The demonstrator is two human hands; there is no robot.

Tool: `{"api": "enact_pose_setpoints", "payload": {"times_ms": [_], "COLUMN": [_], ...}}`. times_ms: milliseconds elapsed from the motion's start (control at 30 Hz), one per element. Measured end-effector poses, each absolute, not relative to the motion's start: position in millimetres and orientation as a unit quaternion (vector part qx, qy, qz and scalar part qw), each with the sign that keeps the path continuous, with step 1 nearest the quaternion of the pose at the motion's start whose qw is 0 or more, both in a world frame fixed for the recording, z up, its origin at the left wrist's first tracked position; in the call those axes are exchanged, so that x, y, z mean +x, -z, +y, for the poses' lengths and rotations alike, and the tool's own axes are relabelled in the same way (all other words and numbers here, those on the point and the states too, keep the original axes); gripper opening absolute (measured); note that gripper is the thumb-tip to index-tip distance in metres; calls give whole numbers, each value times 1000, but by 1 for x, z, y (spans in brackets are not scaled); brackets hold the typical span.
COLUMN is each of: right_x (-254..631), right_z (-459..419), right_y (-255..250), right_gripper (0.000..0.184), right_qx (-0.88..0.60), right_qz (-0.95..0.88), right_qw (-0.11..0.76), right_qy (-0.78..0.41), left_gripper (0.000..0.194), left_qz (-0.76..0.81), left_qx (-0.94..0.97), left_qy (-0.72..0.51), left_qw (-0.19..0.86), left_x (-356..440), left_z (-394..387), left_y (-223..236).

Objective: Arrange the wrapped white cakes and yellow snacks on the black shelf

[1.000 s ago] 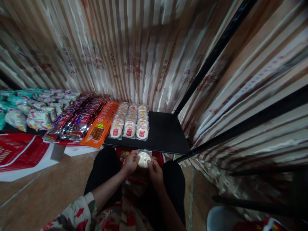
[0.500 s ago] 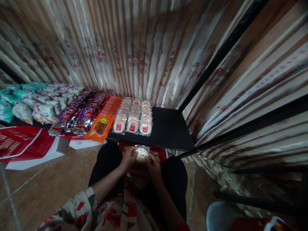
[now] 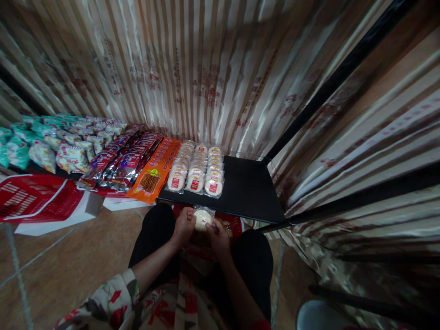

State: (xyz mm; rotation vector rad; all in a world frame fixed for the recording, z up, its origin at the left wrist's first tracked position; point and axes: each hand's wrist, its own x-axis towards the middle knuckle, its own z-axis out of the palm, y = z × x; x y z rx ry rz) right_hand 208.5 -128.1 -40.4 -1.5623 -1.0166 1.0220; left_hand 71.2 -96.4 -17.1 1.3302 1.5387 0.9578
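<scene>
My left hand (image 3: pixel 184 225) and my right hand (image 3: pixel 219 235) together hold one clear packet with a round white cake (image 3: pixel 202 218) in it, just above my lap. The packet sits just short of the front edge of a low black shelf (image 3: pixel 247 190). On that shelf, three rows of the same white cake packets (image 3: pixel 197 169) with red labels lie side by side. A red basket (image 3: pixel 231 223) rests between my knees under my hands.
Left of the cakes lie an orange packet (image 3: pixel 154 169), dark red snack bags (image 3: pixel 118 160) and green-white bags (image 3: pixel 51 142). Red-and-white cartons (image 3: pixel 37 201) stand on the floor at left. Striped curtain (image 3: pixel 206 68) hangs behind; black frame bars (image 3: pixel 343 68) run at right.
The view has swung slightly right and the shelf sits lower-right in frame. My hands have kept the cake packet between them and raised it a little toward the shelf edge.
</scene>
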Motion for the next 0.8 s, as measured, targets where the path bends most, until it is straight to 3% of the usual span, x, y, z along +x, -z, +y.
{"api": "enact_pose_setpoints", "payload": {"times_ms": [433,633,800], "right_x": [199,199,202], "right_z": [-115,-118,-127], "right_y": [32,19,6], "right_gripper": [34,27,21], "right_qx": [-620,-628,-604], "right_qz": [-396,-441,-480], "right_qw": [496,518,529], "right_qy": [-461,-379,-353], "left_gripper": [22,22,22], "left_qz": [614,596,533], "left_qx": [569,570,532], "left_qy": [-403,-427,-463], "left_qw": [371,372,467], "left_x": [58,56,55], "left_z": [-90,-94,-102], "left_y": [22,13,10]}}
